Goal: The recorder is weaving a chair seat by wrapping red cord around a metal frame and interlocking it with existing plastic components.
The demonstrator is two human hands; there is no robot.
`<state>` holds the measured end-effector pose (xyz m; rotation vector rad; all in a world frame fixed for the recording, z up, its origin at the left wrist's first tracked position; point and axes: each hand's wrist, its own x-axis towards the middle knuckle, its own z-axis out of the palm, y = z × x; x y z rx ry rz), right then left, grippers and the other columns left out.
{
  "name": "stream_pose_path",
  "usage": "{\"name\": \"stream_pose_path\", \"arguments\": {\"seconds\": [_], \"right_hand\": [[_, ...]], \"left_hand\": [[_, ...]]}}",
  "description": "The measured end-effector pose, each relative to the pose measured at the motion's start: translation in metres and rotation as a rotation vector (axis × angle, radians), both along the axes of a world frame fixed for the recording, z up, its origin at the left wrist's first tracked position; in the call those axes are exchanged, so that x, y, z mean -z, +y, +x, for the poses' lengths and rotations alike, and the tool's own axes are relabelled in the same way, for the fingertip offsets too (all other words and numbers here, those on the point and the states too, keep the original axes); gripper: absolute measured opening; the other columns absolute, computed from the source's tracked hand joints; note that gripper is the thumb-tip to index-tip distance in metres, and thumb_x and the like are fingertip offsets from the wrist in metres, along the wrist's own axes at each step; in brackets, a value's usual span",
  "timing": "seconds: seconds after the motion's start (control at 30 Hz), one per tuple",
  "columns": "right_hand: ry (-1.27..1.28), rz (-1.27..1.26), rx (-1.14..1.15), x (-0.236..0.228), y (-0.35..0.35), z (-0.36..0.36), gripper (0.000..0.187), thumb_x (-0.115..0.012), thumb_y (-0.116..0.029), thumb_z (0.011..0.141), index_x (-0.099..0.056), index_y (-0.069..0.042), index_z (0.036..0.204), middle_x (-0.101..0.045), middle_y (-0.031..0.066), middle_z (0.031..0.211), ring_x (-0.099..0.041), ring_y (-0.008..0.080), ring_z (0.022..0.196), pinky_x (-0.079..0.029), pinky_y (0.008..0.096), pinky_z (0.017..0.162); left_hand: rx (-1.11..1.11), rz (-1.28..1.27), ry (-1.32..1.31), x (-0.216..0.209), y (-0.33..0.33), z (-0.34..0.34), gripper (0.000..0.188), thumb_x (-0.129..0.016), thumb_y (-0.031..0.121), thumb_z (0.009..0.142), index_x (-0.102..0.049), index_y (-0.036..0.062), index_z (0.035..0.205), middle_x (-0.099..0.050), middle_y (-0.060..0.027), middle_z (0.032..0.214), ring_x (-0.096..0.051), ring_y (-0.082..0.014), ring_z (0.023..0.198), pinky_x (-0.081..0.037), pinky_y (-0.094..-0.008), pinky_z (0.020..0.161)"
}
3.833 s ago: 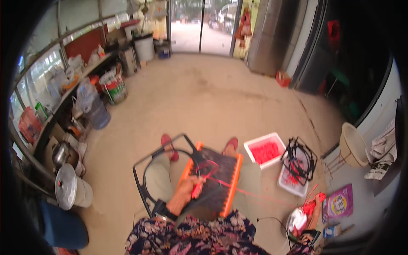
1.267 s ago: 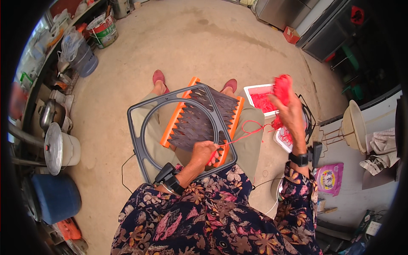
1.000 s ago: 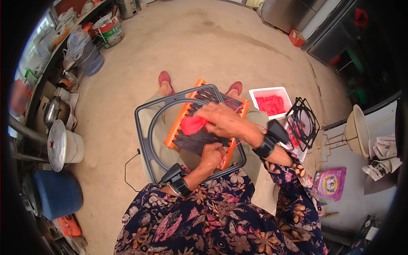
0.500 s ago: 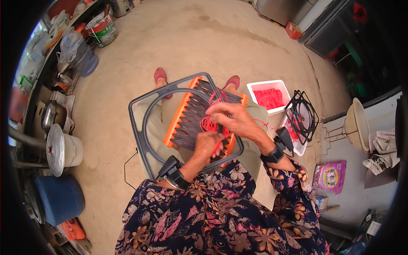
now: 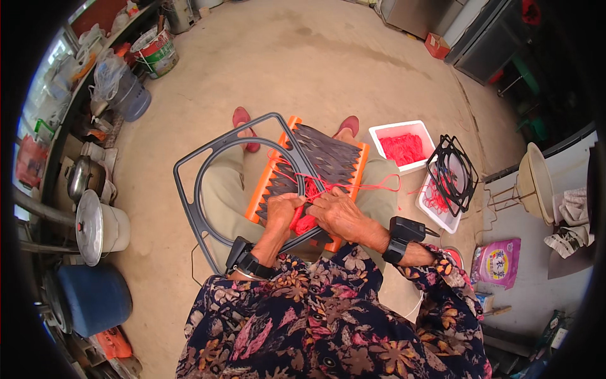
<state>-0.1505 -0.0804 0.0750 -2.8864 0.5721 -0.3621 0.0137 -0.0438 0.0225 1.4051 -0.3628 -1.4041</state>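
Left hand (image 5: 282,211) and right hand (image 5: 338,211) close beside each other over the lap, fingertips pinched on red cord (image 5: 304,224); can't tell whether the two hands touch. Cord is bunched between and just below the hands, at the right side of a grey frame (image 5: 191,205); one thin loop runs out past the right hand, other strands stray up over the frame. Frame is squarish with a big round opening, lies tilted over the left thigh, overlapping a rack (image 5: 322,151) with dark slats and orange toothed rails, set between the legs. Black device on each wrist, right device (image 5: 407,230) bulky. Floral shirt (image 5: 303,316), light trousers (image 5: 379,196), red shoes (image 5: 241,119) either side of the rack's far end. Right, on floor (image 5: 221,69): white box (image 5: 416,165) with red strands inside, then white tray (image 5: 435,218) with more strands, black frames (image 5: 453,174) on top. Farther right: purple packet (image 5: 497,262), beige basin (image 5: 532,183), cloth (image 5: 574,208). Left: lidded pot (image 5: 117,227), blue bin (image 5: 95,300) nearer, steel pot (image 5: 85,178) beyond, then clear jug (image 5: 132,101) and red-green-white bucket (image 5: 158,57). Far right: small red box (image 5: 437,45) near a steel cabinet (image 5: 420,16).
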Motion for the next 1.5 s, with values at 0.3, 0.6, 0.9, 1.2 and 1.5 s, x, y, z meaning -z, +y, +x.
{"name": "stream_pose_path", "arguments": {"seconds": [0.3,0.6,0.9,1.2,1.5], "right_hand": [[0.393,-0.037,-0.030,0.019,-0.012,0.022,0.016,-0.061,-0.011,0.073,-0.065,-0.013,0.089,-0.061,0.0039,0.087,-0.062,0.0217,0.085,-0.039,0.0350,0.077],[0.337,-0.133,-0.046,0.018,-0.015,0.014,0.011,-0.057,-0.014,0.077,-0.066,-0.008,0.075,-0.062,0.0065,0.077,-0.063,0.0231,0.075,-0.045,0.0371,0.068],[-0.575,0.828,0.216,-0.054,-0.005,-0.044,0.031,-0.064,-0.016,0.084,-0.060,-0.004,0.112,-0.058,0.0065,0.095,-0.059,0.0228,0.098,-0.047,0.0354,0.086],[-1.627,1.016,1.164,-0.032,0.083,-0.367,0.015,-0.064,-0.023,0.085,-0.055,-0.012,0.088,-0.050,-0.0025,0.069,-0.047,0.0095,0.057,-0.042,0.0256,0.047],[-1.208,0.795,1.592,0.010,0.098,-0.306,0.026,-0.062,-0.021,0.079,-0.059,-0.008,0.101,-0.053,-0.0020,0.073,-0.052,0.0118,0.055,-0.046,0.0256,0.050]], "left_hand": [[0.008,0.034,0.057,0.005,0.000,0.008,0.006,-0.061,-0.006,0.077,-0.062,-0.0066,0.083,-0.065,-0.0131,0.077,-0.063,-0.0183,0.067,-0.051,-0.0278,0.060],[0.019,0.074,0.229,0.008,0.000,0.001,0.011,-0.065,-0.004,0.078,-0.062,-0.0067,0.088,-0.065,-0.0130,0.080,-0.064,-0.0182,0.067,-0.053,-0.0297,0.061],[0.187,0.049,0.321,0.001,0.007,0.015,0.012,-0.059,0.005,0.082,-0.058,-0.0053,0.087,-0.064,-0.0165,0.079,-0.060,-0.0208,0.050,-0.052,-0.0289,0.042],[0.389,0.013,0.296,-0.029,0.012,0.010,0.013,-0.052,0.013,0.090,-0.051,0.0003,0.092,-0.063,-0.0186,0.068,-0.058,-0.0215,0.042,-0.048,-0.0280,0.034],[0.361,-0.053,0.302,-0.031,0.011,0.005,0.013,-0.050,0.013,0.092,-0.049,0.0008,0.092,-0.058,-0.0157,0.061,-0.049,-0.0197,0.037,-0.033,-0.0271,0.030]]}}
